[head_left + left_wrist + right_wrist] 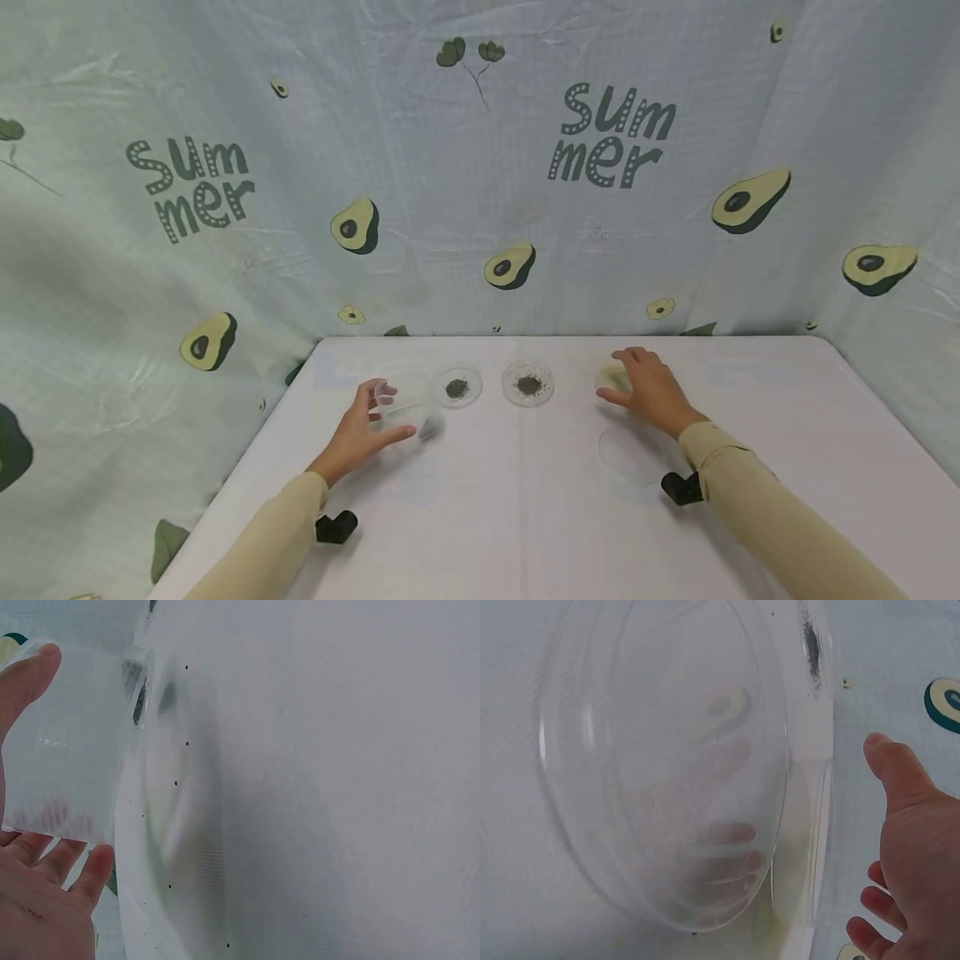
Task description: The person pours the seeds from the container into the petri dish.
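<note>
In the head view my left hand (362, 429) holds a clear container (405, 392), thumb on the near side and fingers on the far side. A dark grey patch shows at the container's right end. The left wrist view has the same clear container (71, 742) between thumb and fingers. My right hand (651, 387) is spread over a clear round dish (606, 379) with something greenish in it. Close to the right wrist camera is a large clear round lid (667, 772); past it, the greenish dish (799, 855) stands below the right hand (915, 855).
Two clear petri dishes with dark grains, a left one (457, 387) and a right one (528, 384), stand between the hands on the white table (480, 500). Small dark specks dot the tabletop. A patterned cloth (435, 150) hangs behind the table's far edge.
</note>
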The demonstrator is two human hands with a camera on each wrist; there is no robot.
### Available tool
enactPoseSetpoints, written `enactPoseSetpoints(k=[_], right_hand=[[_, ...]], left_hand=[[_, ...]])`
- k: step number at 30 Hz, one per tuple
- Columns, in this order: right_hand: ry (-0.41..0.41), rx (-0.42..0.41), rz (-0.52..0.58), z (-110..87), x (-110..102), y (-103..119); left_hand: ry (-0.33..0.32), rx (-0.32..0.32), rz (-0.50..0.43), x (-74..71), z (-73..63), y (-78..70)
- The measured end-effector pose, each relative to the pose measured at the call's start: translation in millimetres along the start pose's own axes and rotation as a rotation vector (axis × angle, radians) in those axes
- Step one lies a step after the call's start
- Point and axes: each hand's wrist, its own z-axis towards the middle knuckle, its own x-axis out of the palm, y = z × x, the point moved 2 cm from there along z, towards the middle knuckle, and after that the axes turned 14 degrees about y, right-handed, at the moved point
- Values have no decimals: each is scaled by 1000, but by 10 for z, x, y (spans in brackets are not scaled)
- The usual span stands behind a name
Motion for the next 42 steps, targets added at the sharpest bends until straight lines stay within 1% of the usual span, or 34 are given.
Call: enactPoseSetpoints(k=[5, 11, 13, 18, 20, 27, 31, 37, 42], right_hand=[[-5, 1, 14, -31, 17, -73], [-1, 40, 60, -115, 84, -203], [6, 41, 68, -142, 98, -220], [5, 29, 45, -162, 83, -236], [13, 45, 27, -169, 64, -247], [95, 105, 0, -210, 52, -268], [119, 123, -9, -227, 62, -257], [127, 131, -18, -256, 44, -244], [125, 126, -18, -245, 36, -262]], left_hand=[[-27, 16, 11, -11, 8, -58], [-8, 22, 6, 6, 47, -135], [-6, 25, 13, 3, 52, -164], [-19, 52, 31, -16, 84, -240], [-14, 60, 39, -13, 107, -263], [16, 53, 14, 29, 179, -331], [30, 55, 3, 55, 220, -400], [46, 75, -8, 102, 286, -540], [53, 96, -1, 135, 347, -604]])
